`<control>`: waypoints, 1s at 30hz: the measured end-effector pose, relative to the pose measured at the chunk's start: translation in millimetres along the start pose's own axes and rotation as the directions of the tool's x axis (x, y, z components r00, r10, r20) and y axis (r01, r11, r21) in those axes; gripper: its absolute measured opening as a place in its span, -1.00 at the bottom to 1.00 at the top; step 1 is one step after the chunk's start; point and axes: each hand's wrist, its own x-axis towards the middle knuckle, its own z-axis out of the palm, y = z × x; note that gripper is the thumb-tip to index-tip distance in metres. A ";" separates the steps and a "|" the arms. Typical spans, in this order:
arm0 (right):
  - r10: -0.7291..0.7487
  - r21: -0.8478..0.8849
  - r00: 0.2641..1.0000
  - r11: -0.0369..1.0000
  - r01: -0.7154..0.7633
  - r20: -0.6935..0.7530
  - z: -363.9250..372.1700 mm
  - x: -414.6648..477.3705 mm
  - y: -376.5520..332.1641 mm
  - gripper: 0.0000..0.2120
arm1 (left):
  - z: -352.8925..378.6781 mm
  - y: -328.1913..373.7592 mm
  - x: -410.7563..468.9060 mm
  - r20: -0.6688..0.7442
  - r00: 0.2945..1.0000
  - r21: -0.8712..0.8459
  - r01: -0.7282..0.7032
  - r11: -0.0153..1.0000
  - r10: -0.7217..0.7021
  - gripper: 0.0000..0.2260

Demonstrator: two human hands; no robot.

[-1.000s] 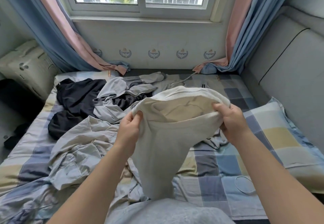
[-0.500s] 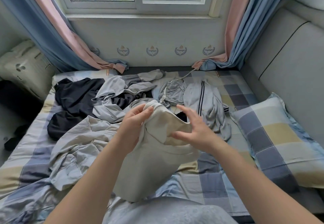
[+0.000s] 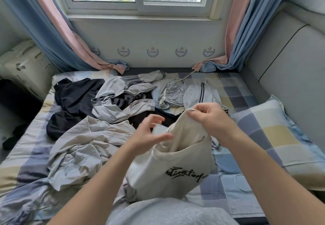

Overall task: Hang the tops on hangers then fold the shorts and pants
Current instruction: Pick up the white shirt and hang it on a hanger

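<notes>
Right hand [image 3: 209,121]: grip pinching the cream top [image 3: 175,168] by its edge.
Left hand [image 3: 149,133]: grip released, fingers spread.
Bed [image 3: 237,92]: strewn clothes [image 3: 114,112].

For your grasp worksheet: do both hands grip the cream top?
No, only the right hand pinches the cream top; the left hand is spread open, gripping nothing.
</notes>
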 end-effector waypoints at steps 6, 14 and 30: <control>0.030 0.191 0.997 0.981 -0.043 0.067 -17.7 -24.3 -7.1 -0.60 | 73.4 -4.3 -8.9 0.107 0.994 0.081 -0.032 0.996 0.023 -0.74; 0.074 0.467 0.976 0.869 -0.164 0.204 -79.5 -58.7 -6.5 -0.64 | 104.9 -2.0 10.4 -0.120 0.993 0.327 0.033 0.944 0.007 -0.53; 0.138 0.448 0.986 0.890 -0.083 -0.093 -164.6 -94.9 60.1 -0.90 | 183.7 11.2 15.9 -0.087 0.973 0.174 0.227 0.958 -0.215 -0.80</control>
